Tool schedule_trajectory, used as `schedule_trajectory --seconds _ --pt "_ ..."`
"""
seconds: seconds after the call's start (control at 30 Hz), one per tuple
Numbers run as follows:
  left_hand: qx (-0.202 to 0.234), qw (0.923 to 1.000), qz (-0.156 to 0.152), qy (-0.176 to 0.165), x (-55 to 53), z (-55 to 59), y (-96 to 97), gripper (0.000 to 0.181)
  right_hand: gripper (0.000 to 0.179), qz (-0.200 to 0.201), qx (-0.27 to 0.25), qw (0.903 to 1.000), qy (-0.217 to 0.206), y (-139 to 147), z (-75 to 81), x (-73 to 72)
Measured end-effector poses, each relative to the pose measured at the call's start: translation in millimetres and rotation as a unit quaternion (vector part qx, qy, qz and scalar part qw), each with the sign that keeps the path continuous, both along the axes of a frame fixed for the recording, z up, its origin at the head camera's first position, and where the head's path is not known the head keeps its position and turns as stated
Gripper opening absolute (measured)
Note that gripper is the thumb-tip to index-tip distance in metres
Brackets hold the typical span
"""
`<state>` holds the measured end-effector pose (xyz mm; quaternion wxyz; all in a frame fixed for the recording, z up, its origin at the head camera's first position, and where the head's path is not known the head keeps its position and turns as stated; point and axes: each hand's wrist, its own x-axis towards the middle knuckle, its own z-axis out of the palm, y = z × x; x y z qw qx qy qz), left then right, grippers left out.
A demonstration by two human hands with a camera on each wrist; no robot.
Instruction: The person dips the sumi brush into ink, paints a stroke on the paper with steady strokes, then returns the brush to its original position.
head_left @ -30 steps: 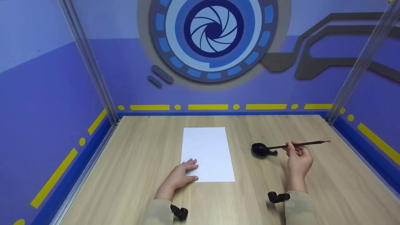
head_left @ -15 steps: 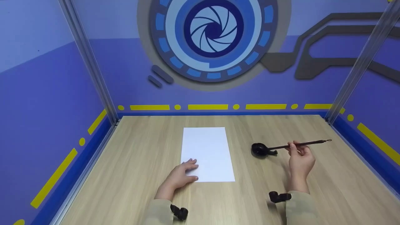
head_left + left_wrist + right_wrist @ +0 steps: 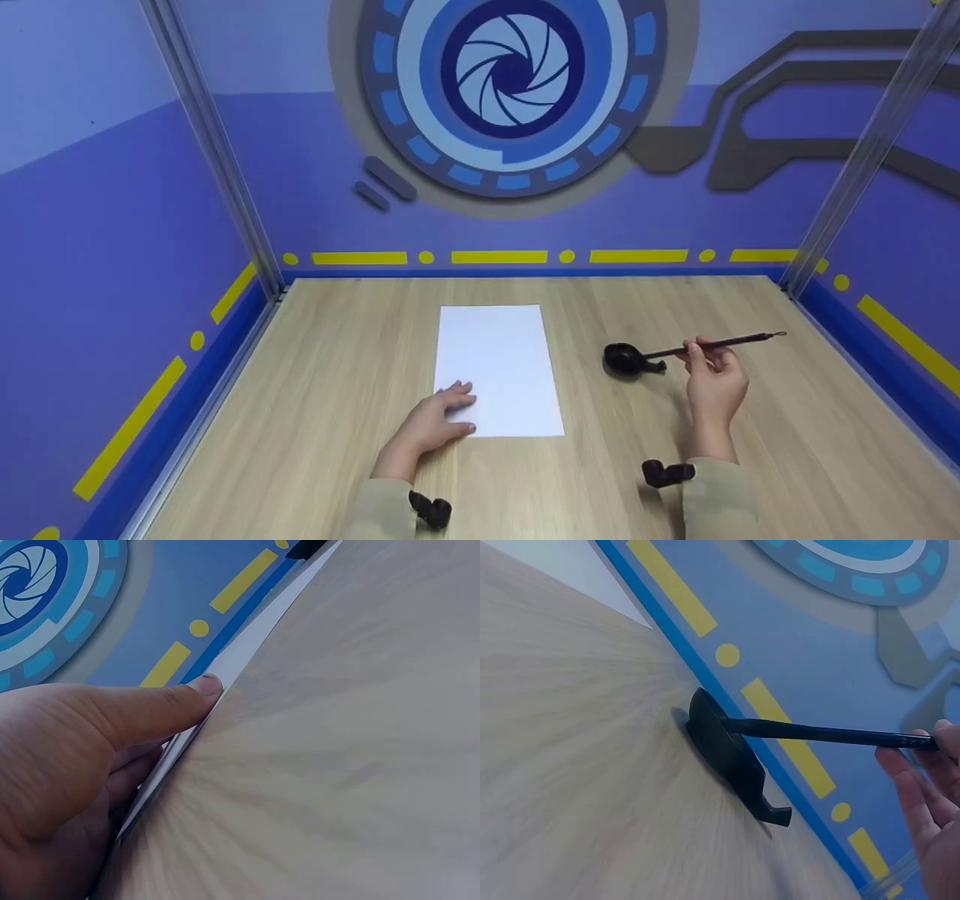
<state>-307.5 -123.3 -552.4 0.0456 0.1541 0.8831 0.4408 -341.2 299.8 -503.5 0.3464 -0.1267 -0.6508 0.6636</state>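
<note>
In the head view, a sheet of white paper [image 3: 499, 352] lies flat on the table. My left hand [image 3: 431, 424] rests on its lower left corner, fingers spread loosely; the left wrist view shows the thumb [image 3: 161, 716] along the paper's edge. To the right stands a small black ink dish [image 3: 622, 361] with a short spout-like handle. My right hand [image 3: 716, 381] pinches a dark calligraphy brush [image 3: 739, 341] partway along its shaft, thumb against fingers. Tilted low, the brush reaches into the dish [image 3: 724, 746], as the right wrist view shows. Its very tip is hidden inside the dish.
The wooden table [image 3: 330, 375] ends at a blue back wall [image 3: 300, 172] with yellow marks along its foot. Metal posts [image 3: 217, 142] stand at the back corners. A black wrist camera mount [image 3: 667, 473] sits at the right sleeve, another at the left.
My right hand and the brush shift slightly right, then back left, with the brush's looped end now a little higher and further left. The left hand, paper and dish stay put.
</note>
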Motion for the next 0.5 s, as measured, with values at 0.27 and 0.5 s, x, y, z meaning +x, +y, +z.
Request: schedule_trajectory --seconds 0.27,0.5 --pt "-0.003 1.0 0.001 0.001 0.6 -0.5 -0.1 0.051 0.014 -0.014 -0.006 0.9999 0.007 5.4 0.5 3.8" --pt "-0.008 1.0 0.001 0.003 0.0 0.4 -0.2 0.051 0.017 -0.022 -0.03 0.9989 0.029 3.9 1.9 2.0"
